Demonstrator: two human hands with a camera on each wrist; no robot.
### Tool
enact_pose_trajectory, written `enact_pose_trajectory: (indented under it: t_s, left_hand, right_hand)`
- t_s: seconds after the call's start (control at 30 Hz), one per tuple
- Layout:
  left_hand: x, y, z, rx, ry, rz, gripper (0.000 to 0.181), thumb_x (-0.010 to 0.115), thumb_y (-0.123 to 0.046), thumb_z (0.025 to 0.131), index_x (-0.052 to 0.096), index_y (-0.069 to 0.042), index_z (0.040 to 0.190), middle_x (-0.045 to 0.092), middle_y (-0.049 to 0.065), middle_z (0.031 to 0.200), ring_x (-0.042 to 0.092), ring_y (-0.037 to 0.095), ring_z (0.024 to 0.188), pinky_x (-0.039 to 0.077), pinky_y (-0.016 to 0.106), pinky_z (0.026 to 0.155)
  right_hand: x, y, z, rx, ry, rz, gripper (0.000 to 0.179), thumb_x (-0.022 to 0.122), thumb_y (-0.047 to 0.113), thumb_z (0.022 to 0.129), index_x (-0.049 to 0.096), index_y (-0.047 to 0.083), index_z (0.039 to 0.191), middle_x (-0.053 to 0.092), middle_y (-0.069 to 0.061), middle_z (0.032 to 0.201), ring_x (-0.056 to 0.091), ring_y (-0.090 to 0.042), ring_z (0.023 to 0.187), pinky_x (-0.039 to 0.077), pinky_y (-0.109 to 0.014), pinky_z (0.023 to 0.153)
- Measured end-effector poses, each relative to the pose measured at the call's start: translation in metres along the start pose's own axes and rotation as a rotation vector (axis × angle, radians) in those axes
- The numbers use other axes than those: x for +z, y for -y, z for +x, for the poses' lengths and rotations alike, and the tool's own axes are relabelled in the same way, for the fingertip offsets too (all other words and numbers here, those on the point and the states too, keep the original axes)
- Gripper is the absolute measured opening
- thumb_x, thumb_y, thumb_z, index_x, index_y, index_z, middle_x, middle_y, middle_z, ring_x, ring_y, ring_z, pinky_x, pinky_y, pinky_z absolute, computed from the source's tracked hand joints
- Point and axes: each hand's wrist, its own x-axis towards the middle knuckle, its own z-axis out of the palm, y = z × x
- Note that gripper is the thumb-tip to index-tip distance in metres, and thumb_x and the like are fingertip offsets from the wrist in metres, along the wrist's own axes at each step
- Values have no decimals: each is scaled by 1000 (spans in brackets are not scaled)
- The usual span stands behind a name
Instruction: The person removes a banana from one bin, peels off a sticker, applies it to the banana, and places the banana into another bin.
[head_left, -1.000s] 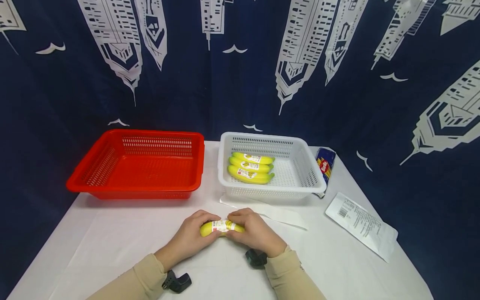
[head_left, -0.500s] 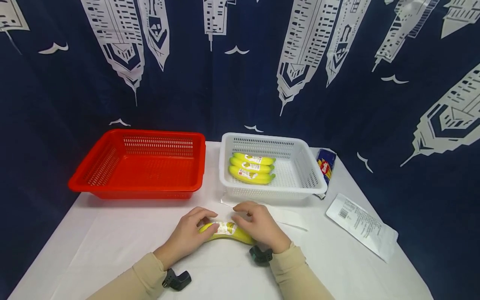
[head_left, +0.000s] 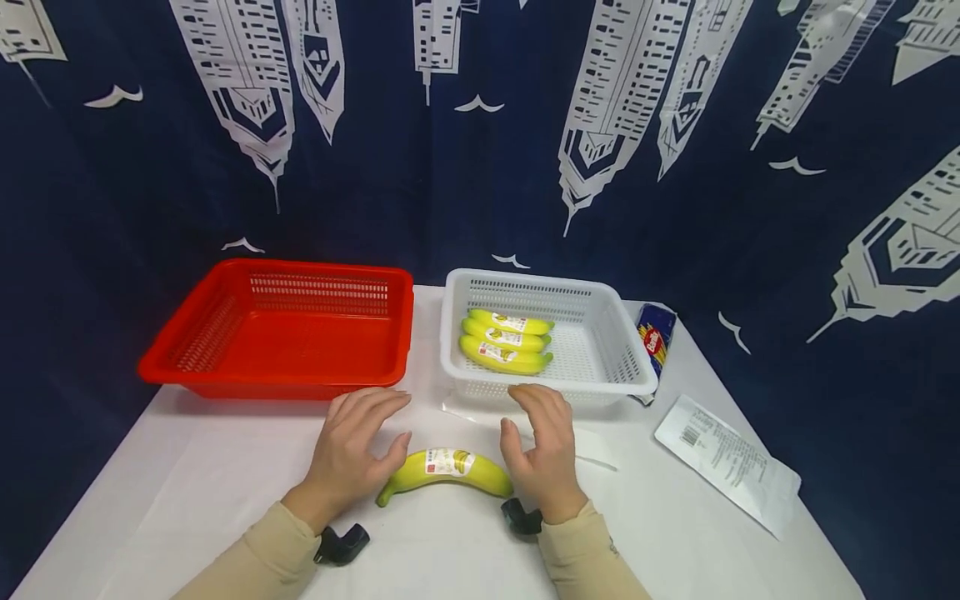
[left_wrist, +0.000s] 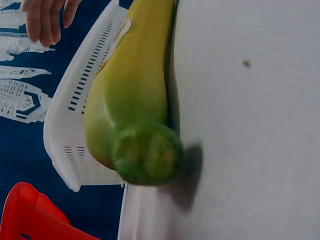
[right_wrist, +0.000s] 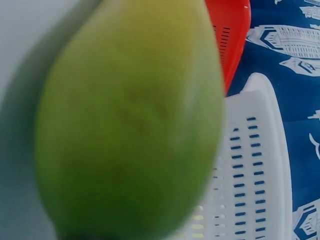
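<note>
A yellow banana (head_left: 480, 476) with a white label around its middle lies curved on the white table, its green stem end to the left. On its left my left hand (head_left: 348, 454) is raised with fingers spread, holding nothing. My right hand (head_left: 546, 454) stands over the other end, fingers extended and thumb apart, also holding nothing. In the left wrist view the banana's cut green stem (left_wrist: 147, 155) faces the camera, with the right hand (left_wrist: 47, 20) beyond. The right wrist view is mostly filled by the banana's blunt green tip (right_wrist: 127, 130).
A red plastic basket (head_left: 292, 389) stands at the back left. Beside it a white basket (head_left: 540, 385) holds three labelled bananas (head_left: 506, 354). A blue pasta pack (head_left: 656, 333) and a silver printed pouch (head_left: 723, 458) lie to the right. A thin white sheet (head_left: 596, 448) lies behind the right hand.
Both hands have let go of the banana and moved apart, left hand to the left and right hand to the right. The banana, earlier largely covered by the hands, now lies fully exposed.
</note>
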Motion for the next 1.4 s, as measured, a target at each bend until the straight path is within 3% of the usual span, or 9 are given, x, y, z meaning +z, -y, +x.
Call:
enact_pose_trajectory:
  t_s: [0.07, 0.17, 0.3, 0.43, 0.6, 0.73, 0.9, 1.1, 1.4]
  left_hand:
    - [-1, 0, 1, 1, -10, 3, 39, 59, -30, 96, 72, -5, 123, 73, 9, 119, 65, 29, 108, 42, 42, 92]
    - [0, 1, 0, -11, -9, 2, 40, 59, -30, 96, 72, -4, 123, 73, 9, 120, 66, 30, 109, 43, 43, 92]
    - [1, 1, -2, -37, -12, 13, 42, 58, -33, 97, 71, -4, 125, 73, 10, 121, 66, 31, 110, 42, 44, 91]
    - [0, 2, -3, -63, 1, 27, 46, 54, -38, 100, 70, -4, 127, 72, 11, 123, 64, 31, 111, 42, 45, 92]
    - [0, 5, -4, -98, 41, 30, 47, 56, -38, 99, 68, -4, 130, 71, 11, 126, 63, 30, 114, 42, 44, 93]
    - [0, 7, -6, -121, 73, 30, 48, 58, -39, 98, 68, -5, 131, 70, 11, 128, 63, 30, 116, 43, 43, 94]
    - [3, 7, -9, -140, 78, 13, 45, 66, -30, 93, 68, -5, 130, 70, 11, 128, 63, 30, 116, 43, 43, 93]
    - [14, 3, -10, -276, 114, -99, 51, 78, -13, 85, 66, -7, 135, 69, 7, 132, 65, 23, 112, 49, 41, 97]
    - [42, -3, 12, -398, 231, -165, 62, 77, -14, 91, 55, -8, 149, 58, 8, 149, 71, 16, 100, 61, 32, 79]
  right_hand:
    - [1, 0, -1, -6, 18, 6, 33, 59, 15, 88, 71, -5, 112, 72, -14, 109, 64, -33, 102, 44, -42, 92]
    - [2, 1, -4, -9, 111, 15, 34, 63, 22, 91, 71, -2, 114, 72, -11, 110, 64, -30, 104, 45, -42, 92]
    - [6, 4, -10, -5, 366, 20, 48, 74, 42, 91, 70, 5, 122, 70, -4, 118, 62, -24, 111, 47, -40, 97]
    - [9, 9, -15, 41, 622, 23, 67, 86, 52, 79, 69, 7, 126, 68, 1, 123, 61, -16, 114, 51, -33, 100]
    - [10, 14, -17, 120, 793, 0, 53, 90, 41, 76, 75, 12, 117, 70, 5, 114, 63, -10, 105, 55, -27, 90]
    - [10, 16, -16, 159, 851, -24, 37, 88, 33, 81, 76, 15, 111, 70, 5, 111, 63, -10, 102, 55, -27, 89]
    - [6, 15, -13, 188, 839, -5, 33, 88, 28, 81, 77, 14, 109, 70, 4, 110, 64, -11, 102, 56, -28, 90]
    - [-9, 7, -9, 196, 827, -15, 31, 89, 25, 78, 78, 13, 105, 71, 4, 105, 64, -10, 97, 56, -27, 86]
    - [-29, -4, -8, 223, 847, -14, 29, 88, 22, 79, 78, 11, 103, 71, 4, 102, 63, -10, 93, 56, -28, 83]
